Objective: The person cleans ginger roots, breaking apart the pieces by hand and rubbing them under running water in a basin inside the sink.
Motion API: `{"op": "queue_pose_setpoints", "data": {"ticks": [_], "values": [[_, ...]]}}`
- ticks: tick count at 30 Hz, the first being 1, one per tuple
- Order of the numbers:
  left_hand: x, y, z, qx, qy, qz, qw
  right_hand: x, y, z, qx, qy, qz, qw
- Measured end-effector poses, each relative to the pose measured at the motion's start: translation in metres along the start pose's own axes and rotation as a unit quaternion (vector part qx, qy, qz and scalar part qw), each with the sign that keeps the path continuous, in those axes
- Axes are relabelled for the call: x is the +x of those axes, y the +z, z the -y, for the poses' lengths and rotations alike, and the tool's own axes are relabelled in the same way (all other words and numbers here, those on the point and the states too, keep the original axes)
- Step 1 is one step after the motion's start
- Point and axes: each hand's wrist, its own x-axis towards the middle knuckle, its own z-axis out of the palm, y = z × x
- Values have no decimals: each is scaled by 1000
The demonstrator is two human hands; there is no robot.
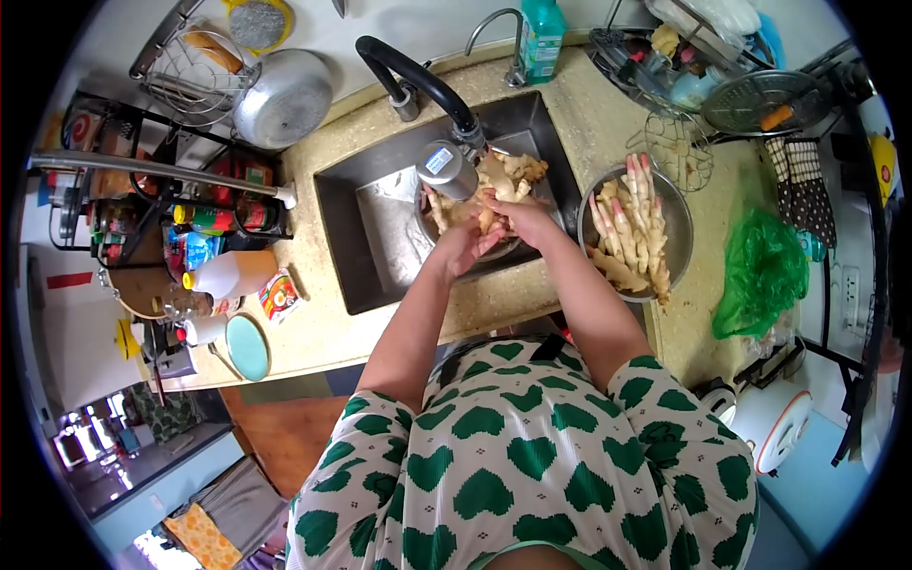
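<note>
Both of my hands are over a metal bowl (423, 211) of ginger that stands in the sink (344, 190). Knobbly pale ginger (508, 176) fills the bowl. My left hand (461, 245) is cupped, palm partly up, around a piece of ginger (488, 222). From the other side, my right hand (522, 218) has its fingers closed on the same piece. Above the bowl, the black faucet (437, 90) curves down beside a silver canister (447, 171) with a label. A second metal bowl (679, 223), on the counter to the right, holds ginger with pink-tipped shoots (627, 228).
A green plastic bag (763, 275) lies at the right. Behind the sink stand a small tap (515, 71) and a teal bottle (542, 43). On the left counter are a jug (233, 274), a snack packet (279, 295) and a light-green lid (248, 348). A wok (282, 100) hangs at upper left.
</note>
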Motion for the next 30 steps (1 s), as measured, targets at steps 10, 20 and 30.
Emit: {"op": "queue_pose_setpoints", "data": {"ticks": [10, 20, 30], "values": [[10, 37, -4, 225, 197, -185, 936, 18, -3, -6, 38, -1, -61, 997], [38, -6, 6, 242, 78, -264, 930, -1, -14, -12, 167, 80, 32, 982], [26, -40, 15, -72, 161, -84, 981, 11, -5, -36, -6, -72, 6, 997]]}}
